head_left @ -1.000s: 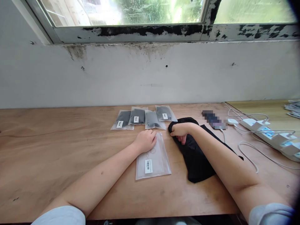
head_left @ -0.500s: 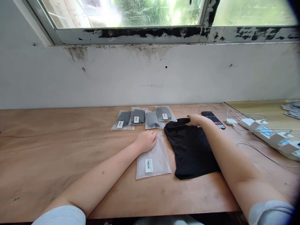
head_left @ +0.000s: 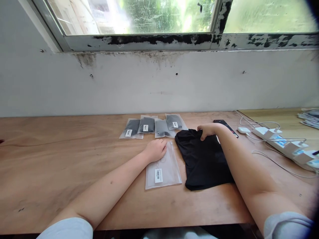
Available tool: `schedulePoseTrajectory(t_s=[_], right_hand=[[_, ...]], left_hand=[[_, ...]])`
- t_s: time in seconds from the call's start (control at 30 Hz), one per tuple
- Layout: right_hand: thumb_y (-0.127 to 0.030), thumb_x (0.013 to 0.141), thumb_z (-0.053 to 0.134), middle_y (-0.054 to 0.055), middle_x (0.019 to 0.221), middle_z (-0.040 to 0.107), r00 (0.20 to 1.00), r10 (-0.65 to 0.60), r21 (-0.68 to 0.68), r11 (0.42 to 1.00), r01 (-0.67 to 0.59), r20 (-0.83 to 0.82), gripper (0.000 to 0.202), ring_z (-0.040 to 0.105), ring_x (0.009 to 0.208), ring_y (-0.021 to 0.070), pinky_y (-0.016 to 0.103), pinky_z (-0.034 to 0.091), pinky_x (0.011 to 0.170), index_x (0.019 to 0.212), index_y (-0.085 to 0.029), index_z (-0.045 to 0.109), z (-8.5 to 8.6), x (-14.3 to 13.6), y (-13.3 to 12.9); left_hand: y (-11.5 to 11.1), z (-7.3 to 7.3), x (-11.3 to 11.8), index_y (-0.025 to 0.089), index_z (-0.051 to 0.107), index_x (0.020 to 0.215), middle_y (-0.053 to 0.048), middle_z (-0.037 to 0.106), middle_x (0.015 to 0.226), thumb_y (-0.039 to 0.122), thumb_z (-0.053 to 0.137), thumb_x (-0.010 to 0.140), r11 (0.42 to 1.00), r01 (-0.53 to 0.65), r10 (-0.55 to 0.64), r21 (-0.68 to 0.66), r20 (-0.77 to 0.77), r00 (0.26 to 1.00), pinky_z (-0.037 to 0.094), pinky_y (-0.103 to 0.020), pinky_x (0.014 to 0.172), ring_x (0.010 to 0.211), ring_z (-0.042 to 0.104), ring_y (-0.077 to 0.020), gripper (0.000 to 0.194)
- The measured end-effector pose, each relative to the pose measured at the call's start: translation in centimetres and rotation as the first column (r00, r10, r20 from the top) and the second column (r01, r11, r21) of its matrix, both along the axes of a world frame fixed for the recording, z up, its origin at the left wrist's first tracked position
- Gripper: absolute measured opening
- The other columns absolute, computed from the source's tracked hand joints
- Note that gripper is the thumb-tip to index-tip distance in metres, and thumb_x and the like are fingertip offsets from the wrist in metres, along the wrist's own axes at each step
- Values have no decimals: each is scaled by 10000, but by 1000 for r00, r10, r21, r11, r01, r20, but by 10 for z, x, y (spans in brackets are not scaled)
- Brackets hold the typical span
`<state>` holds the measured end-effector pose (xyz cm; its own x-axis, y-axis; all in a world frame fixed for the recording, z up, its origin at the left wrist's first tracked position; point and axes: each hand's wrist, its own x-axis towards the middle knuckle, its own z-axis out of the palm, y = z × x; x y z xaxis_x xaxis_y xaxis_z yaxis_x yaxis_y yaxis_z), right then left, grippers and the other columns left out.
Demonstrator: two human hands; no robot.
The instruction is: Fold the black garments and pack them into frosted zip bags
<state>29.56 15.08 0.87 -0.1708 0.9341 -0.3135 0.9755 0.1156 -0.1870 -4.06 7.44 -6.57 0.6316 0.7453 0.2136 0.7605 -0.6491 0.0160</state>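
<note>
My left hand (head_left: 156,150) lies over the upper left part of a frosted zip bag (head_left: 169,172), its fingers curled together at the bag's top edge. A white barcode label (head_left: 158,176) is on the bag's lower part. To the right, a black folded cloth garment (head_left: 204,162) lies flat on the table. My right hand (head_left: 208,130) is at its top edge, thumb and index finger apart with black fabric showing between them. The other right fingers are hidden. My right forearm covers the garment's right side.
Several frosted bags with dark contents (head_left: 147,125) lie in a row behind my left hand. A phone (head_left: 225,127) lies behind my right wrist. On the right are a white power strip (head_left: 284,144) with chargers and loose cables (head_left: 279,162). The wall (head_left: 124,89) rises behind the table.
My right hand has let go of the garment's raised top edge, which now lies flatter. Its thumb has come down on the fabric. My left hand stays on the bag. The view has tilted slightly.
</note>
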Motion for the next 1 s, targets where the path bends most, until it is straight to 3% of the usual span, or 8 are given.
schedulePoseTrajectory(t_s=[0.13,0.3,0.4,0.47,0.53,0.63,0.87,1.0], right_hand=[[-276,663,736,25,867,727,984,145,-115,981,-156,-101,350,674,746,236,281,455,583,1008,-235,696,38,-13,-27],[-349,720,675,-8,815,667,911,316,124,948,-292,-266,217,609,726,196,270,425,581,911,-252,641,87,-37,-76],[-365,758,647,-9,807,651,877,382,264,913,-310,-292,223,584,705,180,266,422,580,945,-246,621,101,-49,-98],[-379,779,646,-13,791,643,854,409,349,890,-295,-321,220,575,689,169,262,424,578,947,-241,614,106,-51,-108],[-398,787,666,-19,780,638,834,414,429,870,-244,-365,231,576,684,162,260,432,578,943,-238,613,110,-49,-115],[-418,774,726,-18,762,635,792,383,505,856,-112,-474,266,586,665,167,270,449,547,941,-237,623,117,-41,-125],[-452,751,813,-27,773,630,443,459,591,775,223,-770,359,635,661,190,290,482,486,1029,-323,626,128,-37,-163],[-409,789,797,-57,771,632,275,474,542,788,292,-837,315,646,635,149,271,502,521,1039,-340,618,131,-44,-165]], left_hand=[[-1,1,0,197,609,925,-98,664,921,264,449,967,1000,-24,24,-6,22,999,488,-372,787,888,641,-252,178],[-3,2,0,180,615,1101,-115,661,1066,341,486,963,994,-23,53,-105,294,954,490,-393,885,1007,631,-259,248],[-5,7,7,197,502,1327,-93,664,1149,423,543,939,932,129,124,-340,631,766,520,-359,843,980,643,-224,451],[-6,15,13,200,530,1278,-78,678,1118,402,602,894,855,220,257,-470,752,607,533,-320,760,938,651,-207,440],[-9,29,17,179,605,1107,-71,690,1021,346,644,845,775,283,380,-565,774,506,529,-294,682,873,658,-198,313],[-15,60,13,165,646,978,-51,680,872,321,668,828,654,406,429,-638,755,495,525,-274,623,755,655,-171,218],[-54,136,-13,206,651,1102,-40,686,945,352,665,877,702,517,341,-490,868,359,577,-330,680,795,683,-198,268],[-64,160,-28,220,643,1078,-23,666,902,341,689,858,754,500,355,-427,904,238,565,-313,654,772,676,-191,256]])
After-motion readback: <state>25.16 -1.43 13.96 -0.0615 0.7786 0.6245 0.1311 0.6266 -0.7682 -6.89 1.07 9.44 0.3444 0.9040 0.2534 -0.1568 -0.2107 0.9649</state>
